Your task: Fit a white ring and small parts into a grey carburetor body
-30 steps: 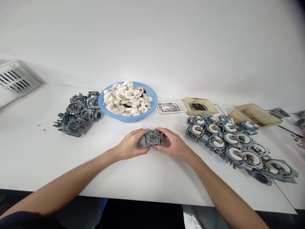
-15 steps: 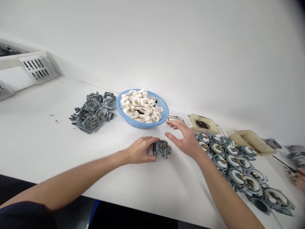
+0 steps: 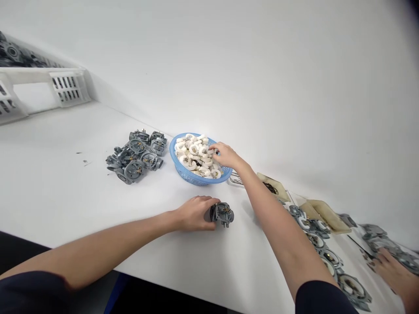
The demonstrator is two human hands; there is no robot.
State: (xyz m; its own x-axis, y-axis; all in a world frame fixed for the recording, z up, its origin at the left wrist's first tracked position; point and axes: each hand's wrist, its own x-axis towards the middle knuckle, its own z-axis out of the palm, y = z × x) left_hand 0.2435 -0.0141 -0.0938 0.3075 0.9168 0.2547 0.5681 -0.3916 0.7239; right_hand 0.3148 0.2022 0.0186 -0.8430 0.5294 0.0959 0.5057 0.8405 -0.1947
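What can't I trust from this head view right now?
- Head view: whether the right hand has pinched a white float in the blue basket; its own fingers hide the grip.
- Near side of the carburetor body: covered by the left hand.
- Contents of the beige tray: too small.
- Row of carburetors: partly behind the right forearm.

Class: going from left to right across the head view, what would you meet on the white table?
White crate → carburetor pile → blue basket → ring tray → beige tray → another person's hand.
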